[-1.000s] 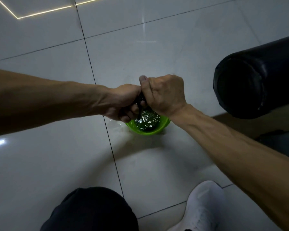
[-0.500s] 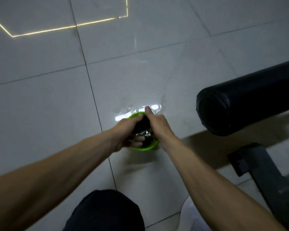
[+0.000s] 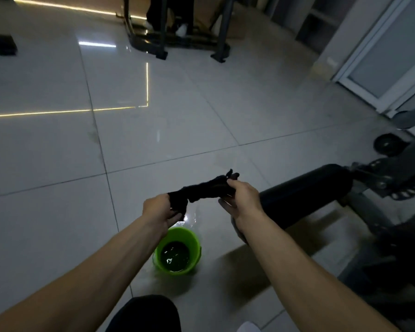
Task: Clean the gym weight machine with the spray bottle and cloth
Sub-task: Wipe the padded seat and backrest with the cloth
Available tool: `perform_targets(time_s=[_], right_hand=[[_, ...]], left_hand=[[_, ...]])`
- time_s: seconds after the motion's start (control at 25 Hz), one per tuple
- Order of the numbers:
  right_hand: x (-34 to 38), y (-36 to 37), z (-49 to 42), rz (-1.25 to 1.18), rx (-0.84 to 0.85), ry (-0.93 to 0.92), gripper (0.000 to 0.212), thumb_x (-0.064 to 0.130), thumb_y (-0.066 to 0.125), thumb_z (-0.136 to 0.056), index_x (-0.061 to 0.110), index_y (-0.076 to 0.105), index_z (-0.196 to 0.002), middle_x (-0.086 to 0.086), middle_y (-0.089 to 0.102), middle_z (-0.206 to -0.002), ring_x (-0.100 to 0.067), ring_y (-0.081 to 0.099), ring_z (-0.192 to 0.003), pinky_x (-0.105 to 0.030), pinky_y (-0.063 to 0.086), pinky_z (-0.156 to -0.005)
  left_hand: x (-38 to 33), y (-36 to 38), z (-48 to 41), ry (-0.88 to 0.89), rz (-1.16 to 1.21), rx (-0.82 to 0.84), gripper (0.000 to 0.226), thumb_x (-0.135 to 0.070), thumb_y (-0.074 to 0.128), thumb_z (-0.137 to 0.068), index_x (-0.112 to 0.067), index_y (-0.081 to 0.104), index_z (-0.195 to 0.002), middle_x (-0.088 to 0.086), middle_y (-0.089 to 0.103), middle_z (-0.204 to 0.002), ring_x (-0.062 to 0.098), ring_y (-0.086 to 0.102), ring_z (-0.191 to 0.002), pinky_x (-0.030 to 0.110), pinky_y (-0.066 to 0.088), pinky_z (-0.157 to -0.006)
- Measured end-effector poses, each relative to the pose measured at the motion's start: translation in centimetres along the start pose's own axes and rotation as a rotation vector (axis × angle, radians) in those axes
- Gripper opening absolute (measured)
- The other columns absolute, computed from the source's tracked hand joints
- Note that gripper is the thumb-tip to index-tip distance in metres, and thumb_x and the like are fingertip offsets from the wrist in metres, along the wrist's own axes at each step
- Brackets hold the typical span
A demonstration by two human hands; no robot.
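Twisted black cloth (image 3: 206, 189); round plastic bucket (image 3: 183, 236).

A glossy tiled floor (image 3: 58, 164) carries a green bucket (image 3: 192, 238).

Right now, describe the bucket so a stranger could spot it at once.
Start at the black padded roller on the right, above the pale tiled floor. Left of its rounded end, beneath the dark cloth, stands a bucket. It is the only bright green thing, with dark water inside.
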State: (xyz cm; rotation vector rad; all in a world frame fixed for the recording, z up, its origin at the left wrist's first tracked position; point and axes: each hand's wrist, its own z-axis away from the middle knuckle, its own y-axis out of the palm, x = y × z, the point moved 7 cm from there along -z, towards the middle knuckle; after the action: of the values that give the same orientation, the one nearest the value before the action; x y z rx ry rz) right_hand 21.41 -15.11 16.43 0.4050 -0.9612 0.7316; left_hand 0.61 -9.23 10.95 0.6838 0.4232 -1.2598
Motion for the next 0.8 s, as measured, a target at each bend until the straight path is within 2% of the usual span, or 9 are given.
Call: perform_targets(time_s=[0.12,0.2,0.28,0.4,0.48,0.56,0.64,0.72,0.8], right_hand=[[4.8,-1.6,2.7,-0.101,-0.085,-0.114,0.019,0.015,0.067,-0.098,0.01,0.064,-0.116,-0.015,0.071,-0.111,-0.03,0.072,-0.102,-0.03,0.06,-0.062],[9.0,-1.8,4.7,0.001,-0.087,-0.213,0.024,0.013,0.07,-0.094,0.017,0.063,-0.117,-0.011,0.071,-0.111,-0.027,0.071,-0.102,-0.028,0.056,-0.06],[13.3,-1.9,6.8,0.078,-0.033,-0.257,0.018,0.011,0.069,-0.093,0.019,0.067,-0.109,-0.009,0.074,-0.105,-0.024,0.072,-0.096,-0.03,0.054,-0.06],[19.8,-3.2,9.6,0.131,-0.009,-0.306,0.006,0.014,0.07,-0.096,0.015,0.069,-0.102,-0.01,0.074,-0.103,-0.024,0.071,-0.091,-0.033,0.059,-0.066],[23.9,-5.3,11.1,0.132,-0.017,-0.371,0.008,0.014,0.073,-0.095,0.013,0.067,-0.1,-0.009,0.073,-0.097,-0.022,0.071,-0.082,-0.031,0.059,-0.063],[26.7,-8.3,12.0,0.119,-0.056,-0.398,0.016,0.014,0.076,-0.093,0.012,0.064,-0.104,-0.007,0.069,-0.092,-0.018,0.068,-0.073,-0.027,0.056,-0.056],[27.8,-11.3,12.8,0.28,-0.137,-0.419,0.029,0.028,0.075,-0.095,0.012,0.063,-0.116,-0.004,0.069,-0.1,-0.017,0.068,-0.081,-0.029,0.056,-0.06],[27.9,-14.2,13.9,0.506,-0.212,-0.425,0.042,0.052,0.062,-0.098,0.018,0.065,-0.124,-0.002,0.068,-0.111,-0.018,0.068,-0.095,-0.035,0.057,-0.072],[27.1,-16.4,15.1,0.491,-0.121,-0.434,0.047,0.06,0.051,-0.1,0.022,0.07,-0.119,-0.001,0.071,-0.114,-0.018,0.068,-0.103,-0.037,0.056,-0.081]], left_hand=[[-2.1,3.2,3.2,0.199,-0.254,0.07,0.018,-0.005,0.061,-0.093,-0.008,0.063,-0.11,0.016,0.068,-0.098,0.023,0.062,-0.072,0.029,0.048,-0.066],[-4.4,6.6,6.5,0.461,-0.474,0.242,0.041,-0.019,0.07,-0.092,-0.016,0.059,-0.131,0.004,0.064,-0.12,0.004,0.066,-0.081,0.018,0.049,-0.064],[-6.8,10.4,10.9,0.675,-0.559,0.48,0.052,-0.016,0.076,-0.089,-0.02,0.059,-0.137,-0.005,0.062,-0.128,-0.001,0.065,-0.103,0.02,0.055,-0.079],[-9.8,14.3,15.7,0.717,-0.556,0.738,0.041,0.001,0.074,-0.087,-0.011,0.068,-0.126,0.004,0.077,-0.107,0.022,0.072,-0.107,0.036,0.058,-0.095],[-11.1,16.8,18.7,0.74,-0.598,0.843,0.031,-0.003,0.079,-0.084,-0.011,0.074,-0.113,0.002,0.078,-0.103,0.019,0.073,-0.102,0.033,0.058,-0.091],[-12.3,19.3,21.7,0.931,-0.682,0.857,0.023,-0.012,0.086,-0.077,-0.022,0.075,-0.094,-0.004,0.073,-0.111,0.012,0.067,-0.108,0.03,0.049,-0.096],[-12.8,21.8,24.9,1.117,-0.674,0.847,0.018,-0.019,0.086,-0.076,-0.028,0.073,-0.083,-0.012,0.061,-0.135,0.002,0.053,-0.127,0.026,0.041,-0.105],[-12.4,23.5,27.4,1.054,-0.519,0.89,0.011,-0.017,0.082,-0.082,-0.022,0.075,-0.089,-0.013,0.062,-0.137,0.002,0.055,-0.128,0.026,0.047,-0.104],[-11.4,25.2,28.0,0.844,-0.333,0.963,0.013,-0.012,0.077,-0.088,-0.007,0.073,-0.1,0.004,0.075,-0.112,0.023,0.072,-0.106,0.039,0.062,-0.082]])
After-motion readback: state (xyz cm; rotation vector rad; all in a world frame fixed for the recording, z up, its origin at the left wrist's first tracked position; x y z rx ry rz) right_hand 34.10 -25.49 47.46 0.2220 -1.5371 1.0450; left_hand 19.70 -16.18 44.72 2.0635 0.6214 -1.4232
